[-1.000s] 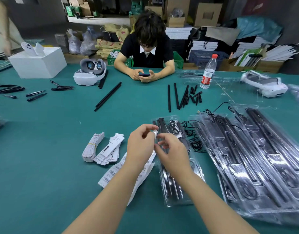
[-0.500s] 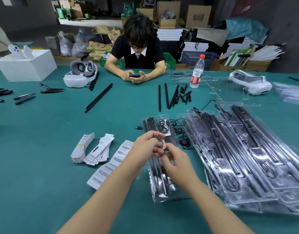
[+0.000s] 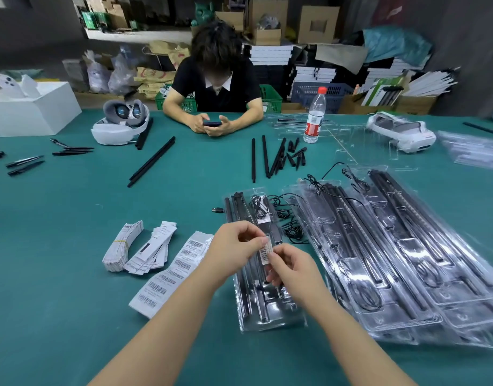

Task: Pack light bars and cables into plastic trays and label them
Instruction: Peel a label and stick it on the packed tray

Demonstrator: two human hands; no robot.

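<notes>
A clear plastic tray (image 3: pixel 270 316) with black light bars and a coiled cable lies on the green table in front of me. Both hands hover over its middle. My left hand (image 3: pixel 234 246) and my right hand (image 3: pixel 291 270) pinch a small barcode label (image 3: pixel 266 252) between their fingertips, just above the tray. A sheet of barcode labels (image 3: pixel 173 274) lies to the left of the tray. Packed trays (image 3: pixel 393 260) are stacked at the right.
Bundles of white tags (image 3: pixel 139 247) lie left of the label sheet. Loose black bars (image 3: pixel 265 157) and a water bottle (image 3: pixel 314 115) sit farther back. A person with a phone sits opposite. Two white headsets (image 3: pixel 120 126) and a white box (image 3: pixel 30 110) stand at the back.
Both hands have come down toward the tray and the label now shows between the fingertips. The view has shifted and moved closer.
</notes>
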